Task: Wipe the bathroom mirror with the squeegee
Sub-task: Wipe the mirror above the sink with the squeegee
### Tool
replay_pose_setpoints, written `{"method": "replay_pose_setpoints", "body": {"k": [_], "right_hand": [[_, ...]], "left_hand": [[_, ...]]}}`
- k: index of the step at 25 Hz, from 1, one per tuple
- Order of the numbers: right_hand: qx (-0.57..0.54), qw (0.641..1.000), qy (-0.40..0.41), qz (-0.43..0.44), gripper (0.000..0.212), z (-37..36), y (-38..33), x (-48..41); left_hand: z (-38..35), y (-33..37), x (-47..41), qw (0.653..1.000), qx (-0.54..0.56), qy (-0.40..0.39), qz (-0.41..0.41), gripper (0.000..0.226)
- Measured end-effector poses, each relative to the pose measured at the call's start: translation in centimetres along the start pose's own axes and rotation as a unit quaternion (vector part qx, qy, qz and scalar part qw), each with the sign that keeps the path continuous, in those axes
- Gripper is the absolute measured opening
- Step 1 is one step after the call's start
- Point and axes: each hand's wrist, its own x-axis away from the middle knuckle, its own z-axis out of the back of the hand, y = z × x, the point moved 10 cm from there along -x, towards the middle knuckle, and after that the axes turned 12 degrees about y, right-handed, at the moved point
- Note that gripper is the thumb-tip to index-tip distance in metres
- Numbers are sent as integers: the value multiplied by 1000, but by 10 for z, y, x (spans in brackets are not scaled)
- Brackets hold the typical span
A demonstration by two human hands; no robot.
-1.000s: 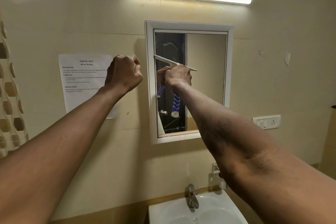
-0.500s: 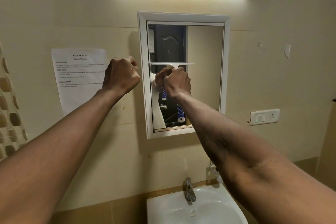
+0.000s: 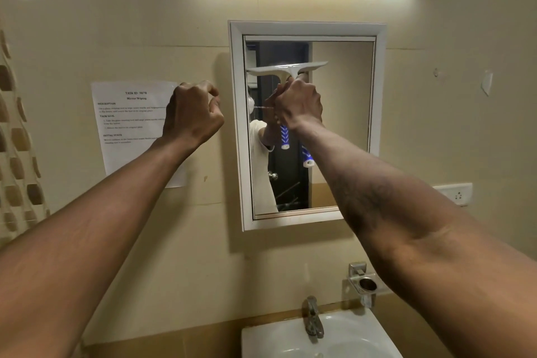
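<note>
My right hand (image 3: 299, 104) grips the squeegee (image 3: 287, 70), blade across the mirror (image 3: 343, 125) upper left; left hand (image 3: 191, 113) fisted, empty, beside frame.

Pretty much open glass on the mirror (image 3: 343, 125) to the right of and below the squeegee (image 3: 287, 70), which sat across the upper left with the right hand (image 3: 299, 106) under it. The white frame (image 3: 236, 125) boxed in the left side. The left hand (image 3: 193, 115) hung by the paper notice (image 3: 130, 125), off the glass. Below, the tap (image 3: 313, 318) and cup holder (image 3: 364, 285) stuck out over the sink (image 3: 377, 337).
</note>
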Motion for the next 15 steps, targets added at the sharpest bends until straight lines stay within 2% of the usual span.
{"method": "replay_pose_setpoints", "body": {"k": [9, 15], "right_hand": [[-19, 1000, 3, 24, 34, -11, 29, 51], [-4, 999, -16, -32, 33, -21, 52, 82]], "left_hand": [[-22, 6, 28, 1000, 14, -23, 9, 22], [-28, 10, 42, 999, 24, -39, 17, 23]]}}
